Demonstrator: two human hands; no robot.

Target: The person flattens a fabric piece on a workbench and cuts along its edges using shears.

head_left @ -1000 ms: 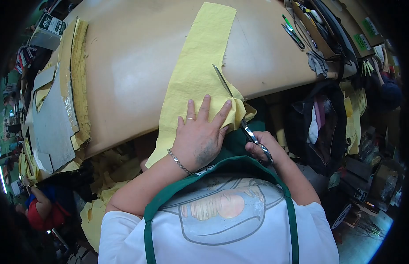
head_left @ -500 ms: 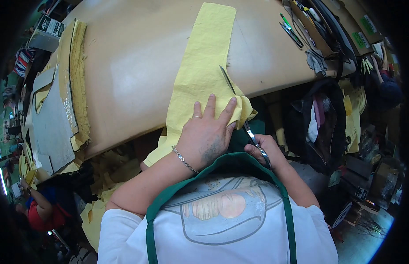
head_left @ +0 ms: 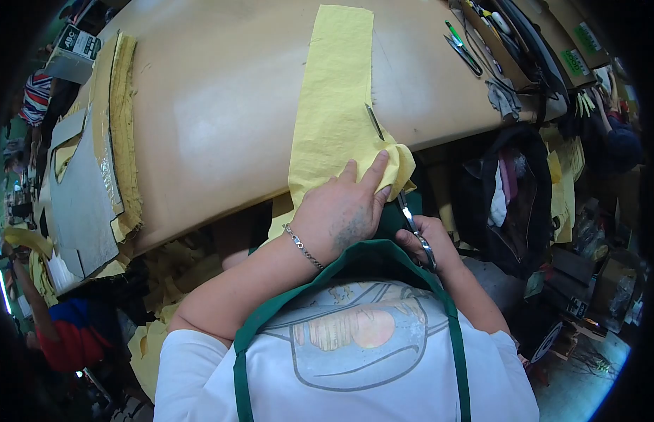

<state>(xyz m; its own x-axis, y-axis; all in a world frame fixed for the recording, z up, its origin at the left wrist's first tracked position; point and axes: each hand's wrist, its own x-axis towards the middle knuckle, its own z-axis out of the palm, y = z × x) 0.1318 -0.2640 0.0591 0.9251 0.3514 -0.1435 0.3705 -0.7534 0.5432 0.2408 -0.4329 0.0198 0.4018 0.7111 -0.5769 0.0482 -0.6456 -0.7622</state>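
Observation:
A long piece of yellow cloth (head_left: 330, 91) lies over the table's near edge, its right side bunched into a fold. My left hand (head_left: 341, 207) rests on it, fingers stretched out and pressed against the cloth, thumb beside the fold. Closed around the handles of a pair of metal scissors (head_left: 406, 208), my right hand (head_left: 427, 240) is just below the table edge. One blade end shows above the fold at the cloth's right edge; the middle of the scissors is hidden by the cloth.
On the tan table (head_left: 214, 91), a grey cardboard pattern and layered yellow material (head_left: 124, 141) lie left. Small thread snips (head_left: 464, 55) and a box of tools (head_left: 499, 42) are at the right. A dark bag (head_left: 510, 204) hangs below. Another person's arm (head_left: 35, 295) shows far left.
The cloth's lower part has swung right, and my left hand has shifted right and slightly down with it. The scissors have moved slightly right, with less blade showing above the fold.

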